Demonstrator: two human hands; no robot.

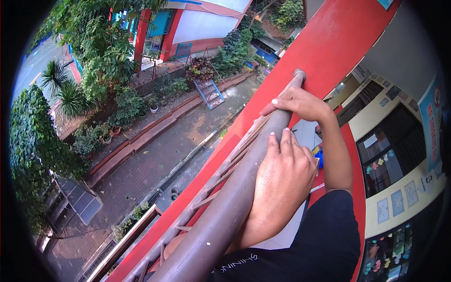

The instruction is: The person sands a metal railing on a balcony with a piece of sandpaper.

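Observation:
A thick brown metal handrail [230, 197] runs diagonally up from the bottom of the head view, its paint chipped in spots. Near its far end my right hand [300, 104] is curled over the pipe, wrist bent, some fingertips hidden behind it. Closer in, my left hand [285, 171] lies against the side of the pipe, back facing me. Its fingers are stretched out, with the tips on the metal. Part of my left forearm is hidden by the rail. Beneath the handrail runs a thinner bar [188, 214] with short twisted rods.
The rail meets a red pillar [324, 47] at a round joint. Left and far below lie a paved path [155, 164], potted plants and a blue-framed stand [209, 94]. On the right is a corridor wall with windows, framed papers and a no-smoking sign [430, 124].

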